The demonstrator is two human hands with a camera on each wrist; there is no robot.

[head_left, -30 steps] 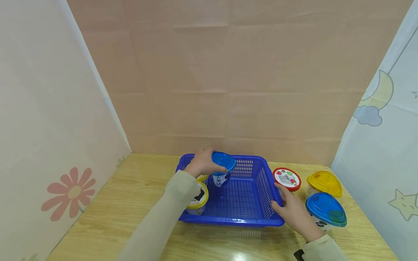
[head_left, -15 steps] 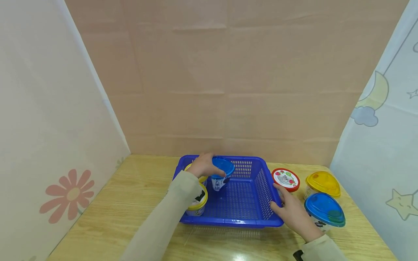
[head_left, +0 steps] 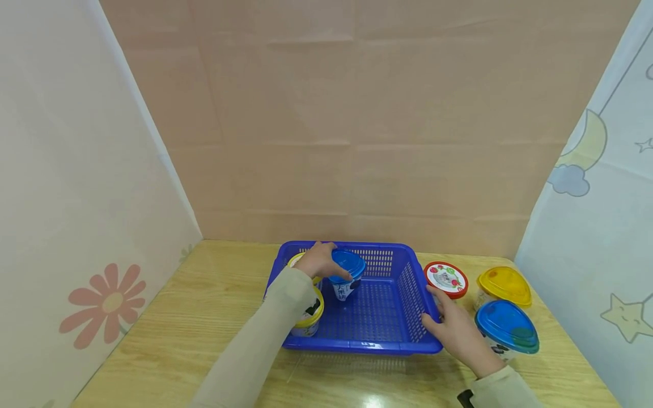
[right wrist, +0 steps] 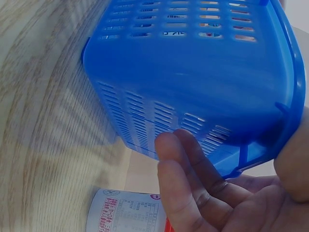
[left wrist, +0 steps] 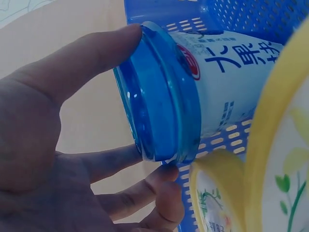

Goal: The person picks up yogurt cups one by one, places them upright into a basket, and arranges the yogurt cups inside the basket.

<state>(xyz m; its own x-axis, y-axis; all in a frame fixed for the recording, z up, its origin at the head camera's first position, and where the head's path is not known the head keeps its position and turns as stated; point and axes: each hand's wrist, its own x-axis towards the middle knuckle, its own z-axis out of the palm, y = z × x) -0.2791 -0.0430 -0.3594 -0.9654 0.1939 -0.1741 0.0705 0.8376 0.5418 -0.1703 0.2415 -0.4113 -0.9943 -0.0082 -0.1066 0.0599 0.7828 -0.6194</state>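
A blue plastic basket (head_left: 377,347) sits on the wooden table. Inside its left half, my left hand (head_left: 318,260) pinches a yogurt cup with a blue lid (head_left: 349,264) between thumb and fingers. In the left wrist view the thumb lies on one side of that blue lid (left wrist: 159,101) and a finger on the other. Two yellow-lidded cups stand beside it along the basket's left side, the front one (head_left: 308,323) partly behind my sleeve. My right hand (head_left: 459,334) grips the basket's right rim; in the right wrist view its fingers (right wrist: 193,169) lie against the outside wall.
Right of the basket stand a red-lidded cup (head_left: 446,279), a cup with a yellow lid (head_left: 505,285) and one with a blue lid (head_left: 507,327). A brown sheet (head_left: 347,141) hangs behind the table, with patterned sheets on both sides.
My left hand has lowered the blue-lidded yogurt cup slightly deeper into the basket. The right hand keeps its grip on the rim.
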